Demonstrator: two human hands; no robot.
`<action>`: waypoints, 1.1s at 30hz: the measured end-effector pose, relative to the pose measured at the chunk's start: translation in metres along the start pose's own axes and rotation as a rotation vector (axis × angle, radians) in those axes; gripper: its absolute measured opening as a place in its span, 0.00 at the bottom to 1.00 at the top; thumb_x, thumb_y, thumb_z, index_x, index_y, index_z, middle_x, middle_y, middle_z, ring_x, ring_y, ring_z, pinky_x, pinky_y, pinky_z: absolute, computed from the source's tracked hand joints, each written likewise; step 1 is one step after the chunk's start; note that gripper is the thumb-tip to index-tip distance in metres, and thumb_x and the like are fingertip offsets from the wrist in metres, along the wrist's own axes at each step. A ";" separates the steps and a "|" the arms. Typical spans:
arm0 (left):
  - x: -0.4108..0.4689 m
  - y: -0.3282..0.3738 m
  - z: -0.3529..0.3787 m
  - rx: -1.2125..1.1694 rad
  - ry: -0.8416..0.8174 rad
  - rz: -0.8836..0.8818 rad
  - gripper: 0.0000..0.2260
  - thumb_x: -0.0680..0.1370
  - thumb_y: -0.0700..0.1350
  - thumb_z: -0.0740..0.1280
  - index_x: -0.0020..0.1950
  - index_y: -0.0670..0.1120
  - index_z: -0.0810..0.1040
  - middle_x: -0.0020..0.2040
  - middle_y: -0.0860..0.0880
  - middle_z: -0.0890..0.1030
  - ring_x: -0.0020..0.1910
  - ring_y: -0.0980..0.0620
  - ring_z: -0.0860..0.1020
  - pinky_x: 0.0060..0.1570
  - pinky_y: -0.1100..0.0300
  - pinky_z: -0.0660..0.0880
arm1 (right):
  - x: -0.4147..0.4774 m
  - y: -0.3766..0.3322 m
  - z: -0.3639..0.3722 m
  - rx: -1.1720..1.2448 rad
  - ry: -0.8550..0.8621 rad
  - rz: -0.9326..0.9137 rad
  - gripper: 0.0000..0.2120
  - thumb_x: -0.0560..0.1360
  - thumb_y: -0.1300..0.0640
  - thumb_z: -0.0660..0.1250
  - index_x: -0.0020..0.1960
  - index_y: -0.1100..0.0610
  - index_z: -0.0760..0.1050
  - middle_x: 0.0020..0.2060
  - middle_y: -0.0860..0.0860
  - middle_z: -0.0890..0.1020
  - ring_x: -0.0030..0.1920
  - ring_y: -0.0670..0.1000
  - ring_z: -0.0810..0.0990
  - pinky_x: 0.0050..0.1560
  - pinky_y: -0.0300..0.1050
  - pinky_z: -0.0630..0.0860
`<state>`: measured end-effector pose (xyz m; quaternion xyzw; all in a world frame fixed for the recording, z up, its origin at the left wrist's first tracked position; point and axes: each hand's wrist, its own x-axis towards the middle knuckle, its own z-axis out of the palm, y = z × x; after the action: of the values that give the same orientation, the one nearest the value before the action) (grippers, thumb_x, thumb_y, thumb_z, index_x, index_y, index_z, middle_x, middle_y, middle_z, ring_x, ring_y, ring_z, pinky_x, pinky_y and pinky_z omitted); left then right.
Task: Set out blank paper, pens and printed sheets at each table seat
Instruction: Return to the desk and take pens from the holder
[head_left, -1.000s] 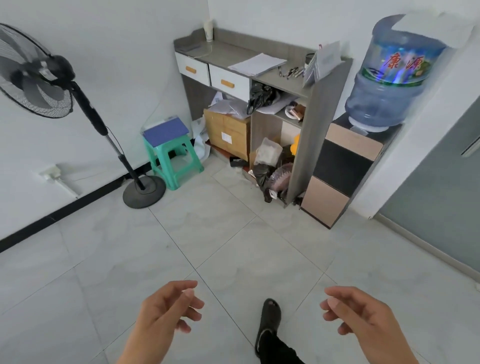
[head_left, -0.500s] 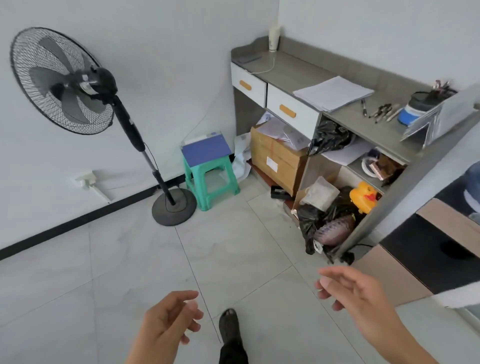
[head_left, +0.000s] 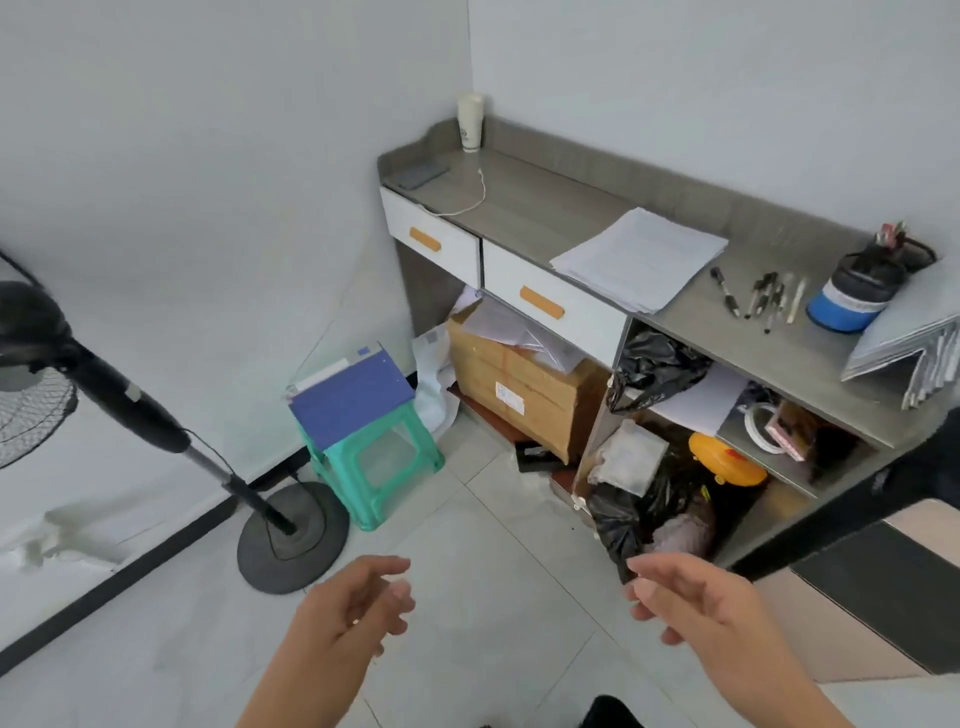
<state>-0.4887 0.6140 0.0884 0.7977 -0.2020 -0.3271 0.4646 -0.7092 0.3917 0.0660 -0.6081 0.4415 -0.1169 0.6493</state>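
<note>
**Empty hands before the supply counter**

Both hands hang low in the view, over the tiled floor. Left hand (head_left: 358, 605) is loosely cupped with fingers apart and grasps nothing; right hand (head_left: 698, 603) is likewise relaxed, fingers spread, and empty. Neither touches anything.

Beyond them stands a grey counter (head_left: 524, 208) against the wall, with two white drawers under its left half and open shelves under its right. A stack of paper sheets (head_left: 641, 257) lies flat on the top, near the front edge above the right drawer. Just to its right, several pens (head_left: 758, 296) lie loose on the surface, beside a blue-and-black pouch (head_left: 852, 299). Whether the sheets are printed or blank is too faint to tell. A white cup (head_left: 470, 122) stands in the back corner.

Left of the counter, a green stool (head_left: 384, 462) carries a blue-covered book (head_left: 353, 397), and a black standing fan (head_left: 130, 402) rests on its round base near the wall.
</note>
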 end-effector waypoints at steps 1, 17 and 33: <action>0.019 0.006 0.001 -0.001 -0.019 0.001 0.07 0.78 0.38 0.66 0.50 0.49 0.80 0.41 0.46 0.85 0.36 0.52 0.82 0.35 0.58 0.76 | 0.013 -0.005 0.000 -0.001 0.006 0.018 0.07 0.74 0.67 0.69 0.48 0.58 0.81 0.38 0.56 0.86 0.36 0.49 0.83 0.36 0.44 0.74; 0.313 0.147 0.035 -0.160 -0.030 0.046 0.09 0.79 0.34 0.61 0.49 0.41 0.81 0.38 0.38 0.84 0.35 0.41 0.82 0.31 0.54 0.76 | 0.298 -0.134 -0.074 -0.026 0.164 -0.063 0.06 0.76 0.61 0.68 0.51 0.52 0.81 0.41 0.49 0.87 0.40 0.47 0.85 0.40 0.43 0.76; 0.593 0.248 0.103 -0.065 -0.529 0.076 0.07 0.78 0.33 0.62 0.50 0.38 0.80 0.36 0.38 0.84 0.30 0.48 0.80 0.26 0.60 0.74 | 0.435 -0.169 -0.103 0.121 0.682 0.092 0.06 0.75 0.61 0.69 0.50 0.53 0.81 0.39 0.50 0.87 0.43 0.54 0.85 0.40 0.46 0.78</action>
<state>-0.1489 0.0596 0.0707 0.6610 -0.3358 -0.5127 0.4329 -0.4643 -0.0175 0.0428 -0.4741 0.6523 -0.3100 0.5037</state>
